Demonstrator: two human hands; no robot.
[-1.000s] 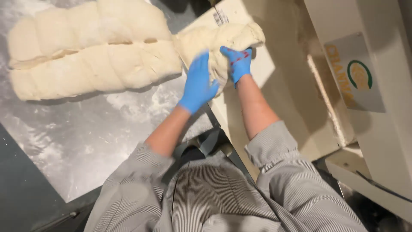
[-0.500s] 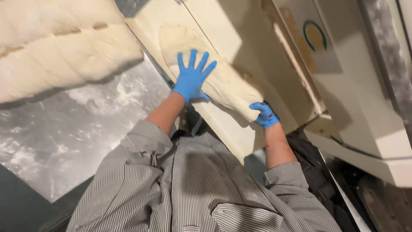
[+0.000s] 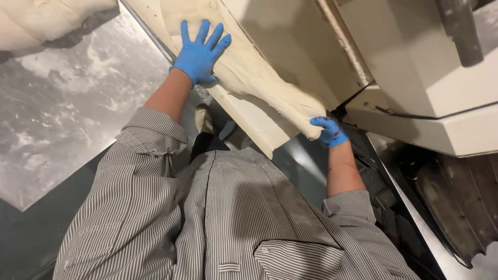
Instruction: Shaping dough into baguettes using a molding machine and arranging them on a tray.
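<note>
Striped shirt [image 3: 223, 223] fills the near foreground and hides the person's lower body. Right hand [image 3: 329, 129], blue-gloved, fingers curled, grips the near end of one long pale dough piece [image 3: 249, 62]; its fingertips are hidden in the dough. Left hand [image 3: 199, 49], fingers spread wide, lies flat on the dough. The dough rests stretched along the cream board [image 3: 244, 111], its far end cut off at the top edge. A second dough mass [image 3: 41, 21] on the floured tabletop [image 3: 67, 114] is cropped.

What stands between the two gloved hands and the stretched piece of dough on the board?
Nothing visible. The left hand lies flat on the dough with spread fingers, and the right hand grips its lower end directly at the edge of the board. Only the blue gloves are between.
</note>
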